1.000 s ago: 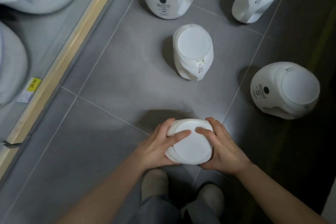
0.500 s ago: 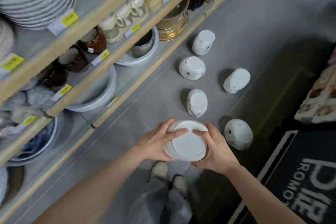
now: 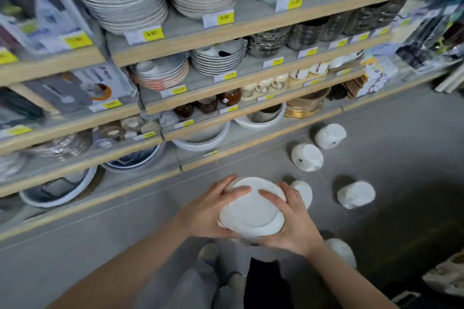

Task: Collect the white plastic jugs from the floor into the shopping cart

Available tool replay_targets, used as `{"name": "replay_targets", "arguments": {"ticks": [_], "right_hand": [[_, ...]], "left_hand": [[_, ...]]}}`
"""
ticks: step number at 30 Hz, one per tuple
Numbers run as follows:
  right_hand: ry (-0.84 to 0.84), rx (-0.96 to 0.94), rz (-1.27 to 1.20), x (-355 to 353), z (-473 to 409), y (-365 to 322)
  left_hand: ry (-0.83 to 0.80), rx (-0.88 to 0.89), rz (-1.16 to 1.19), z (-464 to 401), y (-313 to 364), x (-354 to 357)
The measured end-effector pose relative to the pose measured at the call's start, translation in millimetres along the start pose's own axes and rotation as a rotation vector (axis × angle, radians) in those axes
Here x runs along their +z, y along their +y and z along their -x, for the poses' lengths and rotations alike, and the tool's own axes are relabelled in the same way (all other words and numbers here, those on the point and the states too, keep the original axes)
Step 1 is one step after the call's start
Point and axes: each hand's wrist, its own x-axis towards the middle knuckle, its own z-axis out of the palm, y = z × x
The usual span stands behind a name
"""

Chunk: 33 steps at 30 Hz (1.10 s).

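We hold one white jug (image 3: 251,211) between both hands, lifted above the grey floor (image 3: 401,145): our left hand (image 3: 208,211) and right hand (image 3: 291,221) each curl round its sides (what it contains, we cannot tell). Five more jugs (image 3: 307,157) lie on the floor, beside shelves (image 3: 226,30) stacked with bowls and plates.

A jug (image 3: 252,211) is sitting between the left hand (image 3: 209,213) and right hand (image 3: 292,223), above the floor (image 3: 401,138). Four more jugs (image 3: 306,157) are lying to its right and farther off, with shelves (image 3: 226,30) standing along the left.
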Motion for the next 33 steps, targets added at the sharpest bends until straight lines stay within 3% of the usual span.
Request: {"name": "replay_targets", "arguments": {"ticks": [6,14,21,25,30,33], "right_hand": [[-0.064,-0.16,-0.193,-7.0,-55.9,-70.8],[-0.152,-0.26,-0.41,24.6,-135.9,-231.4],[-0.287,-0.283,-0.509,127.5,-169.7,-383.9],[-0.472,-0.353,-0.6,182.5,-186.2,-476.2],[-0.626,-0.481,-0.686,243.8,-194.4,-572.1],[-0.66,-0.482,-0.779,282.9,-198.2,-625.0]], "left_hand": [[0.359,-0.103,0.074,56.2,4.7,-67.5],[0.727,-0.333,0.246,164.9,-10.6,-167.5],[0.884,-0.521,0.271,312.4,-52.7,-248.6],[1.009,-0.589,0.248,405.9,-64.1,-291.0],[1.32,-0.734,0.472,504.1,-78.5,-317.3],[1.503,-0.795,0.42,545.5,-84.9,-336.0]]}}
